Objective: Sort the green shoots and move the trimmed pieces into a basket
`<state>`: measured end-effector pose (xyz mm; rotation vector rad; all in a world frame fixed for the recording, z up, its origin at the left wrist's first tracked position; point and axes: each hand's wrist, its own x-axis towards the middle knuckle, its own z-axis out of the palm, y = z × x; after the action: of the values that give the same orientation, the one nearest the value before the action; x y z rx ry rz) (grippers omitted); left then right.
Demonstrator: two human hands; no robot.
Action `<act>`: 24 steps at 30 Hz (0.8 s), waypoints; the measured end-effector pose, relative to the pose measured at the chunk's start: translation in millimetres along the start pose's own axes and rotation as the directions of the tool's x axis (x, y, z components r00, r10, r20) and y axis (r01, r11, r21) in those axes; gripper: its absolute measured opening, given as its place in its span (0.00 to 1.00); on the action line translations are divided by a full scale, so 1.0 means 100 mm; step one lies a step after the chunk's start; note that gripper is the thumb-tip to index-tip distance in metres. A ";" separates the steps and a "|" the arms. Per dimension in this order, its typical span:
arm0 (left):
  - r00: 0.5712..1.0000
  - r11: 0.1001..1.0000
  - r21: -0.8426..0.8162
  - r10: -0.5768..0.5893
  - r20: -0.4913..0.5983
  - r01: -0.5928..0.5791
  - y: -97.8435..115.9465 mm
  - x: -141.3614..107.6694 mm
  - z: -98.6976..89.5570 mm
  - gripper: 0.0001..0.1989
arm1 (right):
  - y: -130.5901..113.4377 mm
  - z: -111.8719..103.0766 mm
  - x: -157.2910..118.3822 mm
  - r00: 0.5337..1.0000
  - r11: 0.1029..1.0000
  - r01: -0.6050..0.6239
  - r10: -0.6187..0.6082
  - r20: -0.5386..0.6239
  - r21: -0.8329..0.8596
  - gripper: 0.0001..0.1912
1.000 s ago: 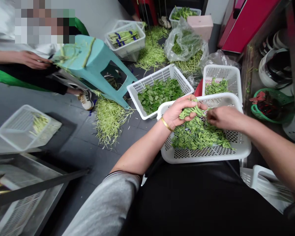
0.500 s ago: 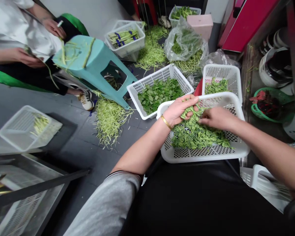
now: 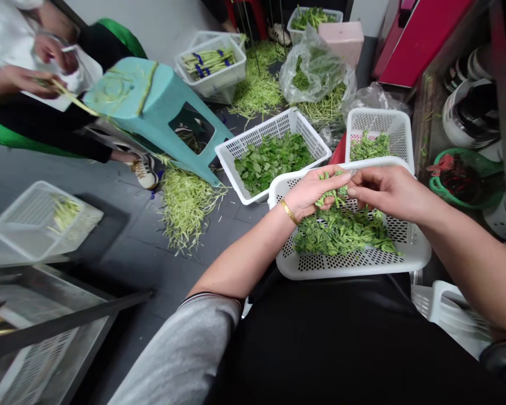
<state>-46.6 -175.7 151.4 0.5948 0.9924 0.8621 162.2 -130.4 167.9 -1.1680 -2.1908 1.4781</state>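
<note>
White basket [image 3: 354,271]: directly before you, part-filled | Green pile [image 3: 341,233]: inside it; finished and remaining pieces cannot be told apart | Your right hand [image 3: 387,192]: fingers nearly closed above the basket, contents unclear | Your left hand [image 3: 308,193]: curled around a green sprig [image 3: 340,193] | Green sprig: not yet released; handling appears incomplete

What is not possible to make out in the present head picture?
Head view: greens in the left hand, partly hidden by it.
Head view: floor of the basket below, partly hidden under loose greens.
Head view: co-worker, head cut off by the frame's edge.
</note>
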 end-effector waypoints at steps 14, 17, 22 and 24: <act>0.996 0.984 0.158 -0.085 -0.005 0.085 0.00 -0.01 0.00 0.19 | 0.11 -0.01 0.01 0.999 0.970 -0.047 0.041 0.029 0.237 0.28; 0.987 0.984 0.116 -0.145 0.068 0.137 -0.01 0.01 -0.04 0.17 | 0.09 0.06 0.01 0.995 0.940 0.051 -0.020 -0.095 0.339 0.28; 0.981 0.986 0.087 -0.152 0.118 0.142 -0.02 0.03 -0.13 0.18 | 0.15 0.13 -0.08 0.966 0.980 0.117 -0.150 -0.213 -0.158 0.19; 0.979 0.981 0.115 -0.167 0.116 0.153 -0.02 0.03 -0.14 0.19 | 0.11 0.13 -0.15 0.958 0.903 0.102 -0.202 -0.203 -0.418 0.19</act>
<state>-57.6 -173.7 141.9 0.6417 0.9620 0.6250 169.1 -147.8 155.7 -1.1840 -2.4106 0.7881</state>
